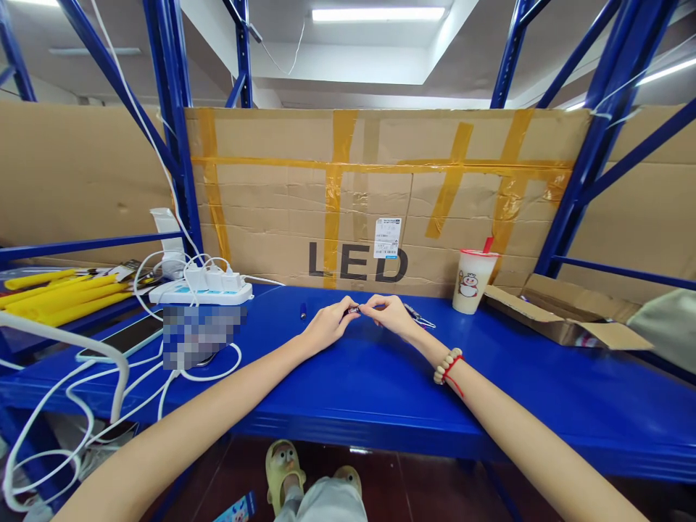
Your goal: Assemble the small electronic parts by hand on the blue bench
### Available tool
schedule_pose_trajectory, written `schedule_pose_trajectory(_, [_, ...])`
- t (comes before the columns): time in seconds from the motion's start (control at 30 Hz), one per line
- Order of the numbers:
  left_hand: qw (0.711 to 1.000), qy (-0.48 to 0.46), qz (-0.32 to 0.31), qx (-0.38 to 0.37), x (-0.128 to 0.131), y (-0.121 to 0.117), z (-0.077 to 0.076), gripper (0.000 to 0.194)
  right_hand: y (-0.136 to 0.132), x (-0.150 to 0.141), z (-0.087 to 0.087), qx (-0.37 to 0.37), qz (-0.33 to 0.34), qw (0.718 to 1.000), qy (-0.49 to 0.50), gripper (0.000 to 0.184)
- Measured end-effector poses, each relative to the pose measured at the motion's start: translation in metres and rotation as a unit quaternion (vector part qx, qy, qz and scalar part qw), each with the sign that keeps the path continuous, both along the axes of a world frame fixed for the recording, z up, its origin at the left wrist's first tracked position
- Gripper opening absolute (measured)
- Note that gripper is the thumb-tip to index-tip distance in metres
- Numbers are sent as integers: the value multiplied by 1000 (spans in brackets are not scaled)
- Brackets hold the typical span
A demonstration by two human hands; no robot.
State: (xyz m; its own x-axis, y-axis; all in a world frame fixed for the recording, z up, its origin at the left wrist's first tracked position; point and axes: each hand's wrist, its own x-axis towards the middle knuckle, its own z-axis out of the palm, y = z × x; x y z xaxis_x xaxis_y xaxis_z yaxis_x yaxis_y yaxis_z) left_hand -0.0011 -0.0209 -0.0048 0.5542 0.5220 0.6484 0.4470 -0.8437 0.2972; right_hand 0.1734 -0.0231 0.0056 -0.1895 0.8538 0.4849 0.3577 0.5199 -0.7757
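My left hand [331, 323] is closed, pinching a small dark, shiny piece [353, 309] whose kind is too small to make out. Fingertips of my right hand [388, 313] close at the other end of that piece, and the two hands nearly meet above the blue shelf top [348, 384]. Left of my left hand lies a short dark-blue cylinder [303, 311]. Just beyond my right wrist is a slim metal item [420, 317], partly hidden by the hand. A beaded bracelet [449, 366] with a red cord is on my right wrist.
To the left are a power strip [201, 291] with plugs, tangled white cables [81, 391], a phone [127, 335] and yellow rods [70, 296]. A drink cup [472, 284] with a red straw and an open cardboard box [560, 308] stand right. Cardboard [283, 210] backs the shelf.
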Motion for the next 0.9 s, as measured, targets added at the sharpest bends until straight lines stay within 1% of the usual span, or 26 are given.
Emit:
schedule_pose_trajectory(0.07, [1000, -3, 6, -10, 0, 0, 1, 12, 1, -1, -1, -27, -4, 1000, 9, 39])
schedule_pose_trajectory(0.17, [999, 13, 22, -22, 0, 0, 3, 14, 3, -1, -2, -47, -6, 999, 21, 38])
schedule_pose_trajectory(0.3, [998, 53, 38, -16, -1, 1, 4, 16, 5, 2, -4, -55, -11, 998, 17, 39])
schedule_pose_trajectory(0.47, [995, 91, 41, -12, -1, 1, 5, 20, 7, 6, -6, -65, -6, 998, 6, 41])
schedule_pose_trajectory(0.7, [994, 106, 37, -1, 0, -3, 9, 24, 10, 6, -9, -68, -7, 998, 0, 39])
schedule_pose_trajectory(0.9, [993, 109, 48, 3, -1, 1, 7, 23, 5, 2, -6, -71, -22, 997, -3, 39])
